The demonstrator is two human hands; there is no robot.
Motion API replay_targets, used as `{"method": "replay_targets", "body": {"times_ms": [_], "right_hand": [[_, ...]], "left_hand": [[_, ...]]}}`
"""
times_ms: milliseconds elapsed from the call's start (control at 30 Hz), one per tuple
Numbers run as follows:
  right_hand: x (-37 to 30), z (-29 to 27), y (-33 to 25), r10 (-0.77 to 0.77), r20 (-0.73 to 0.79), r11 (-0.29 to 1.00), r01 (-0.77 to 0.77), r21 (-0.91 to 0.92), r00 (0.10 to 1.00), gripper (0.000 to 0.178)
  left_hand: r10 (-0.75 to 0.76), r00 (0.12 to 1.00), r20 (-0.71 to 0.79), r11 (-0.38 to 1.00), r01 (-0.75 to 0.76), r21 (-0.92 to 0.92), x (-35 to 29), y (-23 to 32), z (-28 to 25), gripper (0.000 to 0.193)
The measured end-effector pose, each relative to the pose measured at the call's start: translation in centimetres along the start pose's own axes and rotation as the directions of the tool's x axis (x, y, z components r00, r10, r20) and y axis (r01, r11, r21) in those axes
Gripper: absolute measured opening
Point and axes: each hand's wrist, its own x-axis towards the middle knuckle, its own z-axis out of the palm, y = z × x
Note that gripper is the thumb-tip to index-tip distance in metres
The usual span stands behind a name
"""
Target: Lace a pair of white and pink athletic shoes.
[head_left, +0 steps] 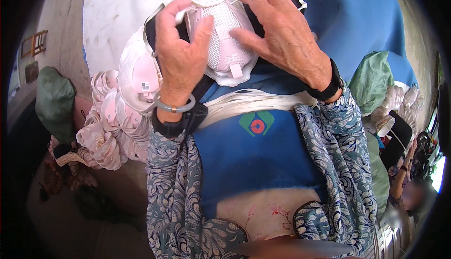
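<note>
A pink and white mesh shoe upper [229, 47] lies in front of me, its pull tab toward my body. A flat white shoelace [213, 1] crosses it at the far end and loops out on both sides. My left hand [181, 47] is at the upper's left edge, with the lace caught in its curled fingers. On the other side, my right hand [284, 33] has its fingertips at the lace, while its thumb rests near the mesh. Across my lap lies a bundle of white laces [256, 100].
Stacks of pink and white shoe uppers [105, 127] sit at my left, near a green sack [55, 94]. Another green sack [372, 83] and more uppers [397, 101] are at the right. A person [406, 188] is beyond them. White and blue sheeting [347, 15] covers the work surface.
</note>
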Motion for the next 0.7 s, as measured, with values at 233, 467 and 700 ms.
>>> {"method": "replay_targets", "body": {"times_ms": [233,467,700], "right_hand": [[0.3,1.2,-1.1,0.234,0.104,0.972,-0.23,-0.052,0.967,0.036],[-0.5,3.0,0.9,0.051,-0.065,0.994,-0.045,0.097,0.997,0.029],[-0.5,2.9,-0.3,-0.071,-0.186,0.984,0.099,0.145,0.98,0.029]], "left_hand": [[0.183,0.983,-0.018,0.977,-0.18,0.115,-1.8,0.2,2.7,0.056],[0.233,0.972,-0.004,0.956,-0.229,0.186,-2.6,0.4,3.4,0.065],[0.286,0.933,-0.219,0.942,-0.233,0.241,-3.1,-0.5,4.6,0.067]]}}
